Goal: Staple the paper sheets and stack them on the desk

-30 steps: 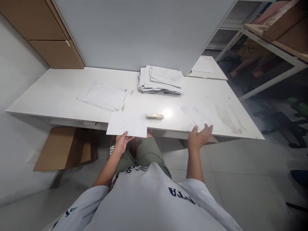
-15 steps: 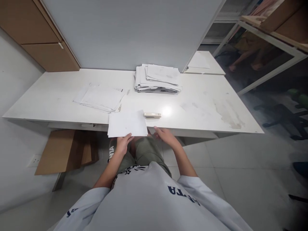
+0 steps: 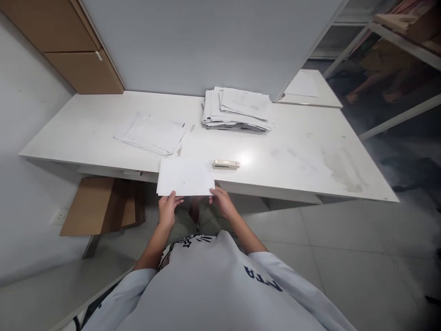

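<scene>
White sheets of paper (image 3: 186, 176) extend over the front edge of the white desk (image 3: 275, 172). My left hand (image 3: 167, 209) is closed on their near left edge, thumb on top. At the near right corner, my right hand (image 3: 222, 201) pinches the same sheets. Just right of the paper lies a cream stapler (image 3: 226, 164), touched by neither hand. Farther back on the left is a loose spread of papers (image 3: 153, 134). A thick stack of papers (image 3: 237, 110) sits against the grey panel.
Brown cardboard boxes (image 3: 93, 71) stand at the back left, and an open cardboard box (image 3: 89, 207) is under the desk. The grey panel (image 3: 213, 46) rises behind the desk. At the right is a metal-framed rack (image 3: 403, 41), with a person's legs (image 3: 365, 87) beyond it.
My right hand has moved left from beside the paper and taken hold of its near right corner. The left hand keeps its grip. The camera view has shifted slightly.
</scene>
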`<action>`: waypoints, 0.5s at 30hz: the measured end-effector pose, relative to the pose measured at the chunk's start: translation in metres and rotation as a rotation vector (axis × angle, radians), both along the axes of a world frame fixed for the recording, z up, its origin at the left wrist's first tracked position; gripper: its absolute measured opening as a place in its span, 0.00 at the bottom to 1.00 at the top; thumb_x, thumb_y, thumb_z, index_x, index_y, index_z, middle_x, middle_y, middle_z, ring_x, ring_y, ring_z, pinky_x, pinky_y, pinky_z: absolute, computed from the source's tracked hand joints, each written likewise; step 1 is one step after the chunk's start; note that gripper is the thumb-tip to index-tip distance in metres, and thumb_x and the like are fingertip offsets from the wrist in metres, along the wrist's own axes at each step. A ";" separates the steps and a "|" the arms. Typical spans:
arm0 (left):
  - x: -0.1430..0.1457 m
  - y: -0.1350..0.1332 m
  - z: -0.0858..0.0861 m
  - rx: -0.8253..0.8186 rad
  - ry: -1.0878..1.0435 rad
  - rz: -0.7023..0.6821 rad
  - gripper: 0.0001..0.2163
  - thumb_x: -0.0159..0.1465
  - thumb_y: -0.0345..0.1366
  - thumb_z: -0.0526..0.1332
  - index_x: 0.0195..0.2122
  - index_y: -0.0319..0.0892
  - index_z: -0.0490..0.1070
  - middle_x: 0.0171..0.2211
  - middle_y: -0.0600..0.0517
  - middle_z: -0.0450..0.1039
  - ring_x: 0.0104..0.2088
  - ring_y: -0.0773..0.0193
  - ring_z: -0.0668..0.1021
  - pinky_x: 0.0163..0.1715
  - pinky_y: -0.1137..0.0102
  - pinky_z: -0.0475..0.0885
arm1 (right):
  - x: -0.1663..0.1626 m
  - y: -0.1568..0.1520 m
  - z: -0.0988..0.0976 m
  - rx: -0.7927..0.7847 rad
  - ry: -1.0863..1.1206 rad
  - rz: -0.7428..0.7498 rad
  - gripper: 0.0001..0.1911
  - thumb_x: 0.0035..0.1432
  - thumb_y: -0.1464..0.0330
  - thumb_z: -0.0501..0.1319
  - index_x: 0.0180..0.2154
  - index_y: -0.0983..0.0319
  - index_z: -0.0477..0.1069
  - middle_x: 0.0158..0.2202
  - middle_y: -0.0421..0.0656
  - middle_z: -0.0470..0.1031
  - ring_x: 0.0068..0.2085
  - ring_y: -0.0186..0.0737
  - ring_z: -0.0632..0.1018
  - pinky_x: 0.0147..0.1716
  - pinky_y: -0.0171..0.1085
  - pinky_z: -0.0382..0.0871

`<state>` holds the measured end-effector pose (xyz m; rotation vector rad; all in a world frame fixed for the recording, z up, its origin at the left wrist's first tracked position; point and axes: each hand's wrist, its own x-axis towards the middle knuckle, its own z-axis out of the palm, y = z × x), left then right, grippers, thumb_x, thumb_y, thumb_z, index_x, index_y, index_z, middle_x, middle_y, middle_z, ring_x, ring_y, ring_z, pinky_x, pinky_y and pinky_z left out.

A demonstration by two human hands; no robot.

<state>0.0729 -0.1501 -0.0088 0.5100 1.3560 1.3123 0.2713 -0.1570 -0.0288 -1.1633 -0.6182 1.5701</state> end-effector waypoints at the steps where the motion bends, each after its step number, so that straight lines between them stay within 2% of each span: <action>1: 0.001 0.000 0.000 0.002 0.035 -0.003 0.16 0.51 0.42 0.72 0.30 0.36 0.71 0.26 0.48 0.77 0.28 0.59 0.81 0.26 0.71 0.74 | 0.000 -0.001 0.000 0.005 0.004 0.003 0.16 0.45 0.56 0.69 0.26 0.61 0.71 0.20 0.36 0.68 0.22 0.32 0.68 0.24 0.34 0.62; 5: 0.007 0.000 -0.001 0.003 0.100 0.034 0.17 0.52 0.45 0.72 0.27 0.38 0.68 0.22 0.50 0.75 0.26 0.60 0.81 0.22 0.73 0.70 | -0.002 -0.005 0.001 0.016 -0.002 0.002 0.14 0.45 0.58 0.68 0.25 0.61 0.71 0.20 0.36 0.68 0.22 0.32 0.68 0.24 0.34 0.62; 10: 0.009 -0.001 -0.004 -0.020 0.068 0.054 0.18 0.55 0.47 0.70 0.28 0.39 0.67 0.21 0.52 0.74 0.24 0.61 0.81 0.22 0.74 0.69 | -0.003 -0.005 0.005 0.012 -0.034 0.004 0.15 0.45 0.57 0.68 0.24 0.61 0.70 0.20 0.36 0.67 0.22 0.32 0.67 0.24 0.34 0.61; 15: 0.006 0.003 -0.006 -0.007 0.006 -0.059 0.21 0.53 0.51 0.69 0.28 0.41 0.64 0.21 0.53 0.73 0.26 0.58 0.82 0.23 0.73 0.69 | 0.001 -0.004 0.010 0.013 -0.109 -0.061 0.18 0.45 0.55 0.69 0.23 0.60 0.68 0.19 0.35 0.65 0.22 0.31 0.66 0.24 0.34 0.60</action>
